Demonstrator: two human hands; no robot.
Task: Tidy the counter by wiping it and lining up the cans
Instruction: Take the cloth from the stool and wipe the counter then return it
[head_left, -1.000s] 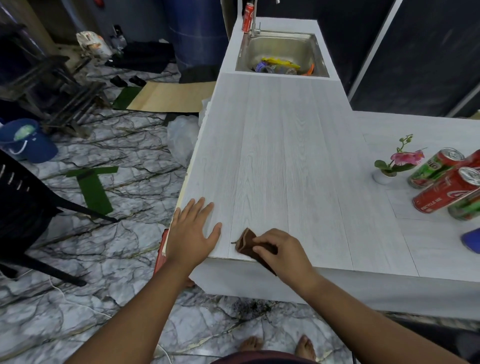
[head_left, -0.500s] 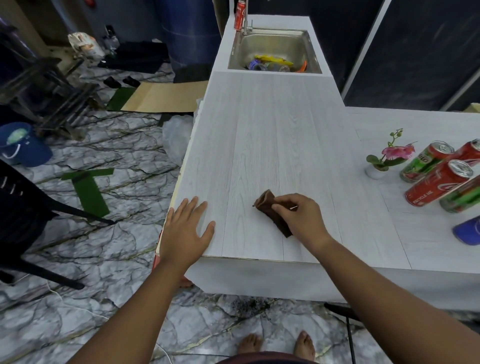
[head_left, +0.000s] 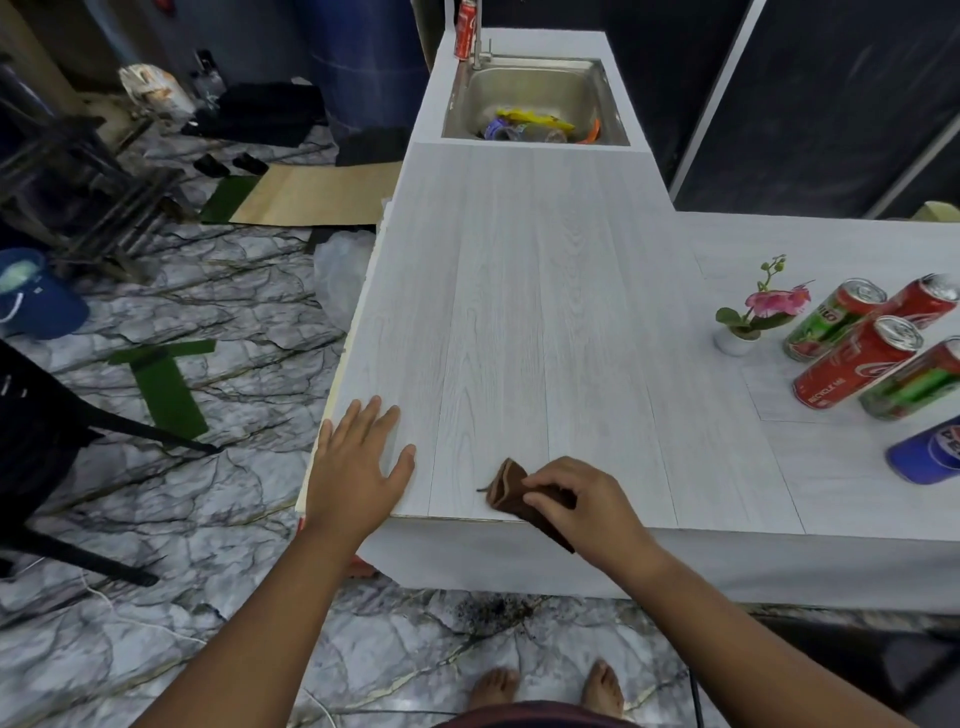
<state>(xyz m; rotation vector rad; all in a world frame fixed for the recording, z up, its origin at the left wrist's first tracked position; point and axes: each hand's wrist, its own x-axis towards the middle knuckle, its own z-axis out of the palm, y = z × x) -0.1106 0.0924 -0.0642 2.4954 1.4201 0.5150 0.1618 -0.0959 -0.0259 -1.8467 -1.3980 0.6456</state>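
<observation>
A white wood-grain counter (head_left: 519, 312) runs away from me. My right hand (head_left: 587, 506) presses a small brown cloth (head_left: 509, 486) onto it at the near edge. My left hand (head_left: 358, 467) lies flat, fingers spread, on the counter's near left corner and holds nothing. Several cans stand in a loose cluster at the right: a red can (head_left: 857, 364), a green-and-red can (head_left: 831, 319), another red can (head_left: 930, 301), a green can (head_left: 914, 382) and a blue can (head_left: 930, 452) cut off by the frame edge. One more red can (head_left: 466, 30) stands by the sink tap.
A small white pot with a pink flower (head_left: 748, 317) stands just left of the cans. A steel sink (head_left: 535, 104) with colourful items inside lies at the counter's far end. A black chair (head_left: 41, 447) and floor clutter are on the left. A dark wall borders the right.
My right hand pushed the cloth forward along the counter, then pulled it back to the near edge. My left hand stayed flat on the corner.
</observation>
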